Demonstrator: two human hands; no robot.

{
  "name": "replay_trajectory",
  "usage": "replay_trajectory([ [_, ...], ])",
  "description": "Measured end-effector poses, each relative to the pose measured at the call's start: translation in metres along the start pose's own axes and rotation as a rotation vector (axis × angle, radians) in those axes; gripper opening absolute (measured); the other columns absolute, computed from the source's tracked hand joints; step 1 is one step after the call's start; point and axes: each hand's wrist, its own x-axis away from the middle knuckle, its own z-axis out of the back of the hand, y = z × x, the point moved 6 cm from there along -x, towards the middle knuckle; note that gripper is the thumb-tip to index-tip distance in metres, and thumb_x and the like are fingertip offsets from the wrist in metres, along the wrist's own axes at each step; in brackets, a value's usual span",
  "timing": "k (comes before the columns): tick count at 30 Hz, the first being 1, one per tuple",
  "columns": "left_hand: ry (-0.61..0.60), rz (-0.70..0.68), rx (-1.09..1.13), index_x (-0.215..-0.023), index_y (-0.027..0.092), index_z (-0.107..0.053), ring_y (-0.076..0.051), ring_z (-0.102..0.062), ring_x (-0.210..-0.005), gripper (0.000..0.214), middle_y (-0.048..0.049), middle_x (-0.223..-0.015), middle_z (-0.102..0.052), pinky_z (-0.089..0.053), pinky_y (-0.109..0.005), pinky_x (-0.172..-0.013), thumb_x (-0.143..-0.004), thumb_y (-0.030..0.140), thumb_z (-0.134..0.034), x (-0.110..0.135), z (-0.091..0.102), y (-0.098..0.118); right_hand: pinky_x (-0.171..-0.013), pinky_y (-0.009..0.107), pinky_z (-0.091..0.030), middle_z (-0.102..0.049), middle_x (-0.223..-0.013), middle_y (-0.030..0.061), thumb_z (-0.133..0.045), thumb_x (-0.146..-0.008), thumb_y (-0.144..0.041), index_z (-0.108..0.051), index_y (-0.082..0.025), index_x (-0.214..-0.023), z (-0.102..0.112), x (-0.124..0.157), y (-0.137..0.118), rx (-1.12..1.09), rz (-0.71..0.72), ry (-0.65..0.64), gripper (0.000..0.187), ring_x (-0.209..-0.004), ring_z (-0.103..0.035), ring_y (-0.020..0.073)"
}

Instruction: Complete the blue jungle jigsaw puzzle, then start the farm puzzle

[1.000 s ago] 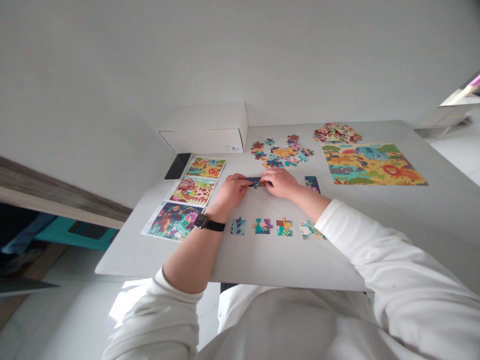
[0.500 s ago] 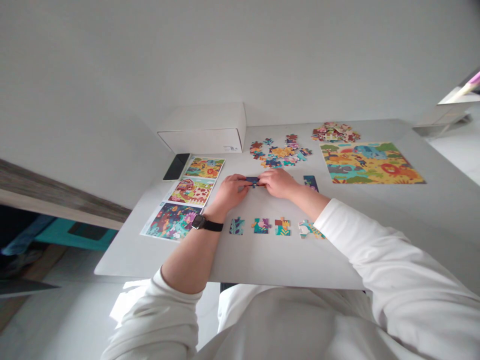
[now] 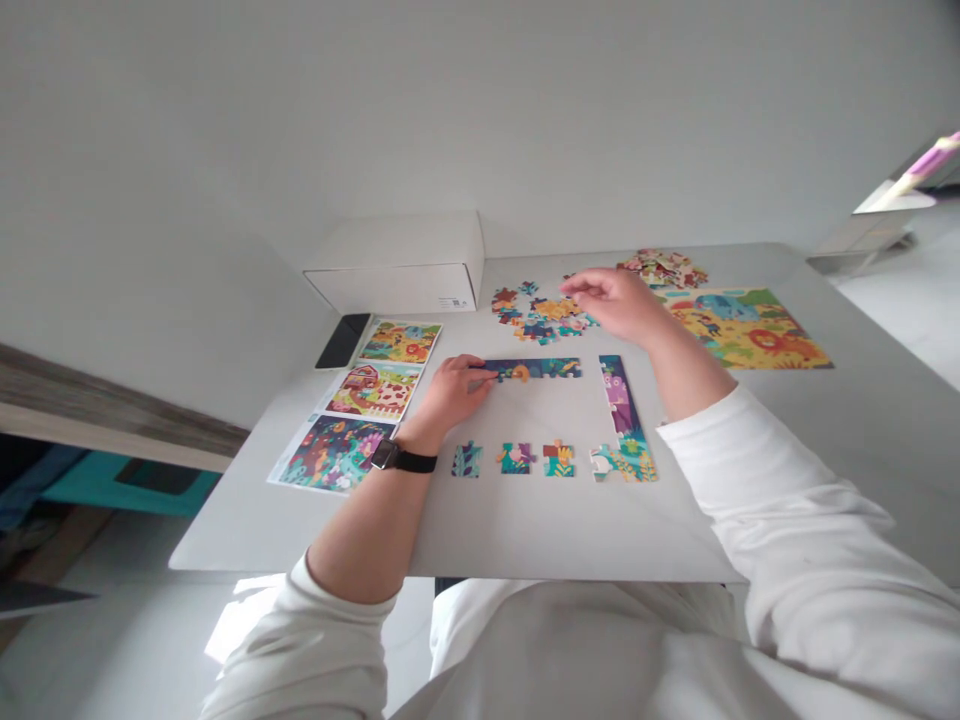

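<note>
My left hand point(image 3: 455, 390) is closed at the left end of a dark blue puzzle strip point(image 3: 547, 368), its thumb and forefinger on the end piece. Above the right edge of a pile of loose puzzle pieces point(image 3: 536, 327) hangs my right hand point(image 3: 611, 303), fingers loosely bent and apart, with nothing visible in them. A joined puzzle side point(image 3: 616, 395) runs down on the right and turns the corner at the bottom. Along the lower row lie separate pieces: a leafy piece point(image 3: 466, 460), a flowered piece point(image 3: 516, 458) and a brown-and-teal piece point(image 3: 559, 459).
A finished animal puzzle point(image 3: 757, 325) lies at the right, below a second pile of pieces point(image 3: 664, 268). At the left are a sheet with three pictures point(image 3: 379, 388) and a phone point(image 3: 343, 341). A white box point(image 3: 394, 285) stands against the wall.
My right hand has left the dark blue strip and moved up and right to the loose pieces. The strip now shows more fully. My left hand stays at its left end.
</note>
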Motion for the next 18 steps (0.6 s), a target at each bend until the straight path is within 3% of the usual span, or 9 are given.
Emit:
replay_trajectory([
  [4,-0.017,-0.009,-0.001,-0.117,0.029,-0.087,-0.027,-0.070,-0.120,0.027,-0.0087,-0.131,-0.074,-0.052,-0.047,-0.117,-0.101,0.036,-0.066,-0.001,-0.002,0.000,-0.104,0.047,-0.059,-0.085,-0.111,0.0082,-0.077,-0.096,-0.042,-0.084,-0.023,-0.116,0.033,0.007,0.009,0.024,-0.106,-0.026,0.029,-0.104,-0.077,0.0257],
  [9,-0.031,-0.014,-0.005,-0.119,0.030,-0.087,-0.029,-0.068,-0.123,0.029,-0.0093,-0.132,-0.073,-0.051,-0.049,-0.118,-0.101,0.038,-0.065,0.000,-0.003,-0.002,-0.106,0.044,-0.058,-0.085,-0.118,0.0083,-0.078,-0.097,-0.034,-0.084,-0.025,-0.121,0.039,0.016,0.024,0.145,-0.199,-0.137,0.027,-0.107,-0.078,0.0253],
  [14,-0.035,-0.024,-0.001,-0.121,0.030,-0.086,-0.030,-0.067,-0.126,0.030,-0.0096,-0.136,-0.071,-0.050,-0.051,-0.120,-0.100,0.039,-0.066,0.001,-0.004,-0.003,-0.104,0.040,-0.059,-0.084,-0.122,0.0058,-0.081,-0.093,-0.026,-0.084,-0.028,-0.124,0.016,0.026,0.039,0.401,-0.233,-0.274,0.031,-0.110,-0.079,0.0269],
  [18,-0.035,-0.028,0.003,-0.120,0.031,-0.086,-0.030,-0.067,-0.126,0.030,-0.0092,-0.135,-0.071,-0.051,-0.052,-0.120,-0.100,0.040,-0.066,0.001,-0.006,-0.005,-0.110,0.040,-0.055,-0.081,-0.135,0.0072,-0.086,-0.087,-0.021,-0.083,-0.028,-0.126,-0.027,0.036,0.040,0.549,-0.092,-0.455,0.039,-0.124,-0.075,0.0297],
])
